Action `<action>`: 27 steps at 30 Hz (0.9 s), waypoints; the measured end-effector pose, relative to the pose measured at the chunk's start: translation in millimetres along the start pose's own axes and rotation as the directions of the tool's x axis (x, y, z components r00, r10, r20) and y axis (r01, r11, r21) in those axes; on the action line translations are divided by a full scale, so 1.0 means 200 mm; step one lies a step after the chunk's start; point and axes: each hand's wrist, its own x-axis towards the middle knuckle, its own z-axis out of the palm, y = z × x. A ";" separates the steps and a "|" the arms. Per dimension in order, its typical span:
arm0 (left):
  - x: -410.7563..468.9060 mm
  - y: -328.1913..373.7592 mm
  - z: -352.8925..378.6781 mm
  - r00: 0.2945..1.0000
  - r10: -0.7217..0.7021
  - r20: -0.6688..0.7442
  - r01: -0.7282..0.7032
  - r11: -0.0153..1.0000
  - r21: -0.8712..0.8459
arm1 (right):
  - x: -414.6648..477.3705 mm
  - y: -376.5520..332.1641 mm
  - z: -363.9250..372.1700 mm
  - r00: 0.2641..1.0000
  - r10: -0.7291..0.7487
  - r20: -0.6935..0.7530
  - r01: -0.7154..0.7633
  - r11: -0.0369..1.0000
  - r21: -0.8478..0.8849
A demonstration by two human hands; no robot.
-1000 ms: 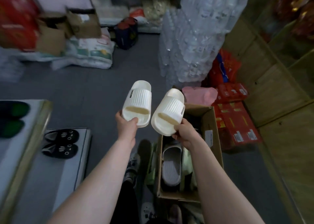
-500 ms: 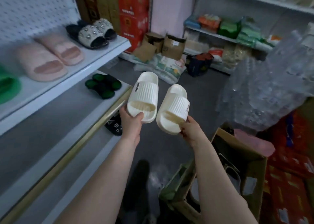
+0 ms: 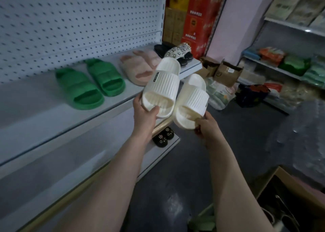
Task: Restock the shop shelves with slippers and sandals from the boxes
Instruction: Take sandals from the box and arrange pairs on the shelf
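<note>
Two white slippers are held at their heels, one clamped in the left hand (image 3: 143,113), one in the right hand (image 3: 208,126), toes pointed away. Bare shelf (image 3: 44,112) lies to the left, beside the green pair (image 3: 89,85); the left hand is nearer.

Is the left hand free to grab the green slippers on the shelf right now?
Probably not as things stand. The left hand already holds a white slipper by its heel end, so its grip is taken. The green slippers lie uncovered on the shelf, with nothing blocking the way.
</note>
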 end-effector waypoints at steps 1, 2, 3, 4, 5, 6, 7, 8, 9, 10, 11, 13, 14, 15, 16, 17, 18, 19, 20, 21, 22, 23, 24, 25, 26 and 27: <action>0.00 0.03 -0.07 1.000 0.010 -0.018 -0.010 1.000 -0.015 | -0.01 0.00 0.07 1.000 -0.013 0.023 0.013 1.000 0.000; 0.00 0.07 -0.13 0.999 0.021 -0.037 -0.021 0.999 -0.025 | -0.03 -0.01 0.13 0.998 -0.029 0.047 0.029 1.000 0.005; 0.00 0.10 -0.20 0.998 0.032 -0.057 -0.034 0.999 -0.033 | -0.04 -0.01 0.20 0.997 -0.045 0.067 0.044 0.999 0.015; 0.00 0.12 -0.26 0.996 0.039 -0.075 -0.042 0.999 -0.035 | -0.06 -0.02 0.27 0.995 -0.057 0.087 0.054 0.998 0.030; 0.00 0.14 -0.33 0.994 0.044 -0.095 -0.048 0.998 -0.038 | -0.08 -0.03 0.33 0.993 -0.063 0.103 0.060 0.998 0.037; 0.00 0.16 -0.40 0.992 0.050 -0.114 -0.055 0.998 -0.038 | -0.10 -0.03 0.40 0.990 -0.071 0.118 0.067 0.997 0.035; 0.01 0.18 -0.46 0.989 0.057 -0.135 -0.063 0.997 -0.045 | -0.12 -0.02 0.46 0.988 -0.078 0.132 0.075 0.997 0.026; 0.01 0.20 -0.52 0.986 0.063 -0.155 -0.072 0.996 -0.049 | -0.13 -0.02 0.52 0.986 -0.081 0.145 0.080 0.997 0.013; 0.01 0.22 -0.58 0.982 0.071 -0.176 -0.082 0.995 -0.051 | -0.15 -0.02 0.57 0.984 -0.087 0.158 0.088 0.996 0.000; 0.00 0.24 -0.64 0.977 0.081 -0.198 -0.091 0.995 -0.046 | -0.16 -0.01 0.63 0.980 -0.096 0.174 0.100 0.995 -0.015; 0.00 0.26 -0.69 0.972 0.088 -0.217 -0.099 0.994 -0.042 | -0.17 -0.01 0.69 0.977 -0.103 0.189 0.111 0.993 -0.030; -0.01 0.30 -0.81 0.962 0.098 -0.255 -0.110 0.993 -0.032 | -0.20 0.00 0.80 0.970 -0.112 0.218 0.125 0.991 -0.049; -0.02 0.31 -0.86 0.955 0.107 -0.276 -0.118 0.993 -0.024 | -0.22 0.00 0.85 0.966 -0.113 0.233 0.130 0.990 -0.056; -0.02 0.33 -0.92 0.947 0.117 -0.300 -0.129 0.991 -0.020 | -0.23 0.00 0.91 0.961 -0.117 0.252 0.137 0.989 -0.060; -0.03 0.35 -0.97 0.936 0.130 -0.327 -0.141 0.990 -0.007 | -0.24 0.01 0.96 0.955 -0.119 0.273 0.142 0.988 -0.065; -0.04 0.37 -1.03 0.922 0.144 -0.359 -0.151 0.989 0.009 | -0.25 0.01 1.02 0.950 -0.116 0.289 0.143 0.987 -0.074; -0.05 0.39 -1.09 0.908 0.154 -0.390 -0.158 0.987 0.022 | -0.27 0.01 1.08 0.947 -0.113 0.302 0.145 0.986 -0.087; -0.05 0.40 -1.16 0.891 0.161 -0.425 -0.167 0.986 0.023 | -0.29 0.01 1.14 0.943 -0.112 0.312 0.149 0.984 -0.096; -0.06 0.41 -1.22 0.873 0.165 -0.460 -0.173 0.985 0.026 | -0.31 0.00 1.19 0.937 -0.115 0.329 0.156 0.982 -0.102; -0.07 0.42 -1.29 0.852 0.173 -0.494 -0.182 0.983 0.032 | -0.33 0.00 1.25 0.929 -0.119 0.351 0.168 0.980 -0.111; -0.08 0.44 -1.35 0.829 0.179 -0.530 -0.183 0.982 0.046 | -0.36 0.00 1.31 0.919 -0.124 0.374 0.180 0.976 -0.119; -0.09 0.45 -1.41 0.805 0.182 -0.564 -0.183 0.982 0.056 | -0.38 0.00 1.38 0.909 -0.126 0.397 0.189 0.974 -0.124; -0.11 0.46 -1.47 0.782 0.183 -0.595 -0.183 0.981 0.061 | -0.40 0.01 1.44 0.899 -0.133 0.417 0.204 0.970 -0.131; -0.12 0.46 -1.53 0.758 0.187 -0.625 -0.186 0.980 0.068 | -0.42 0.02 1.50 0.890 -0.138 0.434 0.219 0.965 -0.143; -0.13 0.46 -1.58 0.735 0.190 -0.651 -0.182 0.980 0.079 | -0.44 0.03 1.55 0.879 -0.144 0.454 0.238 0.959 -0.156; -0.14 0.46 -1.62 0.714 0.189 -0.674 -0.174 0.981 0.090 | -0.46 0.04 1.60 0.866 -0.149 0.477 0.256 0.952 -0.169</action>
